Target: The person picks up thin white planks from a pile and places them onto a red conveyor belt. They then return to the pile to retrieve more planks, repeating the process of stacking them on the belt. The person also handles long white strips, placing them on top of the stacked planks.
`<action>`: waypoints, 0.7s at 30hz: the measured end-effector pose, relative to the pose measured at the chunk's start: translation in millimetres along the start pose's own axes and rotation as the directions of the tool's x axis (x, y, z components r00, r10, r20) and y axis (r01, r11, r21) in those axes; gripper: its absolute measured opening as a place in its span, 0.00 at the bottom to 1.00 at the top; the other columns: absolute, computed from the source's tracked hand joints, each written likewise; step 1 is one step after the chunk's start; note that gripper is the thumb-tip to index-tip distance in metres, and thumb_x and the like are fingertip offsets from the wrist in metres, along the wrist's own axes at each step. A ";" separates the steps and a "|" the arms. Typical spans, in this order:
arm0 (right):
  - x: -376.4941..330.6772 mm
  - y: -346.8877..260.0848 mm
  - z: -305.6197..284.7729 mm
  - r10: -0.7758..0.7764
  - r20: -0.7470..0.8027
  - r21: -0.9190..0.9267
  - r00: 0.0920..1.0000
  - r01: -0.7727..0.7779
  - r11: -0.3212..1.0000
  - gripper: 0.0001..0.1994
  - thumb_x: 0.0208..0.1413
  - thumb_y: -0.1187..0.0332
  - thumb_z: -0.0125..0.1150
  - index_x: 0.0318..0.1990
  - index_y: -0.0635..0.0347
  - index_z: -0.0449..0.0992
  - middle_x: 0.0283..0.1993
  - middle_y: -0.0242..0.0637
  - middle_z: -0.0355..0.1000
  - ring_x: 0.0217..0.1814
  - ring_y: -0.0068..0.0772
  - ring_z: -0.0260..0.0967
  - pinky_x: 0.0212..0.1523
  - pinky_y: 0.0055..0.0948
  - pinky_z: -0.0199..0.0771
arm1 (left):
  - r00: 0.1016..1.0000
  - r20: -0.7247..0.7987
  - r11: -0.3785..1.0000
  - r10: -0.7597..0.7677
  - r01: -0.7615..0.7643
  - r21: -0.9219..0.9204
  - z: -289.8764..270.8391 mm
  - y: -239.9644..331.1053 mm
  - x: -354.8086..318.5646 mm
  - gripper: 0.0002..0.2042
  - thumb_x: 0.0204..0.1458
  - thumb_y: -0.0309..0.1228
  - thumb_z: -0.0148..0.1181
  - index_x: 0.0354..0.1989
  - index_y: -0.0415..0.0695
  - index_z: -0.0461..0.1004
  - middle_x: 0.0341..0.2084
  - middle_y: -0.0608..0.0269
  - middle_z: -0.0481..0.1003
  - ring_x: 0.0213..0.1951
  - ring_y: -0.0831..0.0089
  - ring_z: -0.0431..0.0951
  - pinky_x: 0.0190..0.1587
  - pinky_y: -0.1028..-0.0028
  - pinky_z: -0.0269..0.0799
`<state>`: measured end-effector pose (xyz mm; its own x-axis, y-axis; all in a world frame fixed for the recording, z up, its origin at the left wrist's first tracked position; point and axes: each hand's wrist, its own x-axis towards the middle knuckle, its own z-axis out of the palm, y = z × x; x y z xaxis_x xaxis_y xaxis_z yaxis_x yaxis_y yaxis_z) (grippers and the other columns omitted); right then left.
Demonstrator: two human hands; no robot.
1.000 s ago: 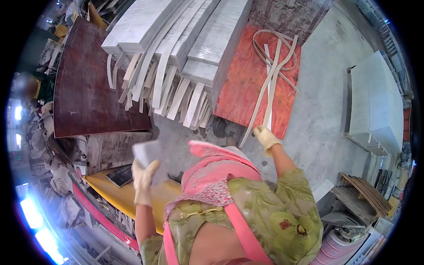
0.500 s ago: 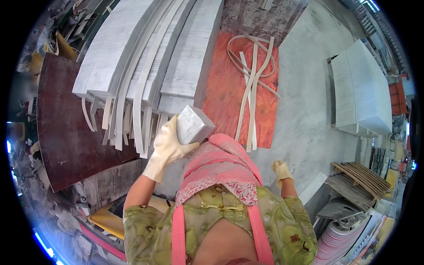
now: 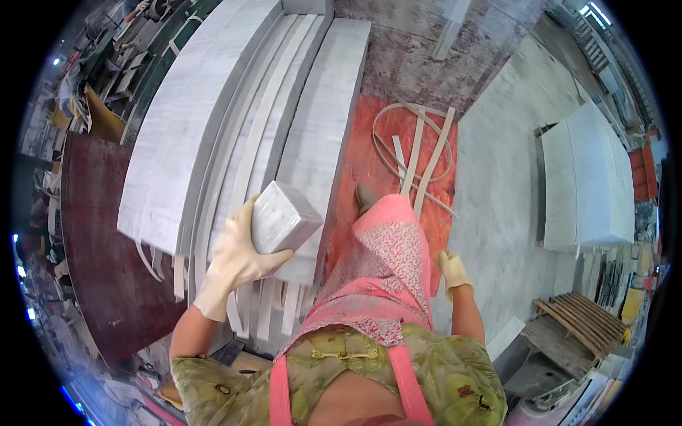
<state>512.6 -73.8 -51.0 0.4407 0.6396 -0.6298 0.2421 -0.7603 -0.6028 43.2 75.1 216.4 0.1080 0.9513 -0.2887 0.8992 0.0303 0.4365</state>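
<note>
My left hand (image 3: 236,254), in a cream rubber glove, grips a grey-white stone block (image 3: 285,217) with the thumb below it and the fingers round its far side. The block is held over the near end of long stacks of pale stone pieces (image 3: 325,121), and a gap between them cannot be judged. Off-white strips (image 3: 266,106) run along the stacks, and several hang down over their near end. My right hand (image 3: 452,270), gloved alike, is at my right side with its fingers curled in and nothing visible in them.
Beside the stacks lies a red sheet (image 3: 355,156) with loose strips (image 3: 426,156) looped on it. My shoe (image 3: 366,197) stands on it. At the right are another pale stack (image 3: 588,181) and a slatted wooden pallet (image 3: 581,323). A dark red board (image 3: 99,234) is at the left.
I have stepped forward, one shoe now showing on the red sheet. My left hand has carried the block from short of the stacks to over their near end. The right hand still hangs curled.
</note>
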 end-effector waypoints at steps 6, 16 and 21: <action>175.6 -254.4 22.6 -0.391 -0.037 0.024 0.920 0.392 0.920 0.22 0.68 0.57 0.50 0.57 0.68 0.74 0.51 0.45 0.77 0.53 0.38 0.73 0.56 0.34 0.71 | 0.991 0.131 0.986 -0.015 -0.008 0.169 -36.3 52.0 183.8 0.53 0.33 0.47 0.76 0.70 0.39 0.57 0.52 0.38 0.73 0.54 0.44 0.75 0.56 0.57 0.74; 362.9 -589.1 176.2 -0.958 0.122 -0.378 0.258 0.905 0.196 0.22 0.62 0.64 0.54 0.60 0.68 0.72 0.61 0.52 0.71 0.67 0.54 0.63 0.74 0.46 0.54 | 0.958 0.206 0.880 0.199 -0.268 0.393 -108.9 105.3 478.0 0.51 0.29 0.34 0.81 0.66 0.35 0.61 0.50 0.41 0.74 0.53 0.45 0.75 0.57 0.57 0.73; 376.5 -590.9 201.3 -0.954 0.058 -0.487 0.295 0.842 0.231 0.22 0.61 0.64 0.55 0.59 0.67 0.73 0.64 0.46 0.68 0.70 0.48 0.60 0.74 0.48 0.53 | 0.823 0.235 0.665 0.517 -0.559 0.496 -136.6 109.9 589.7 0.51 0.26 0.29 0.80 0.66 0.35 0.61 0.53 0.44 0.74 0.56 0.49 0.75 0.61 0.58 0.71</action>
<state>361.4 639.1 -30.6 -0.1510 0.9205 0.3605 0.8479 0.3080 -0.4314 147.7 681.3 210.6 0.6537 0.7263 -0.2124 0.7472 -0.6639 0.0293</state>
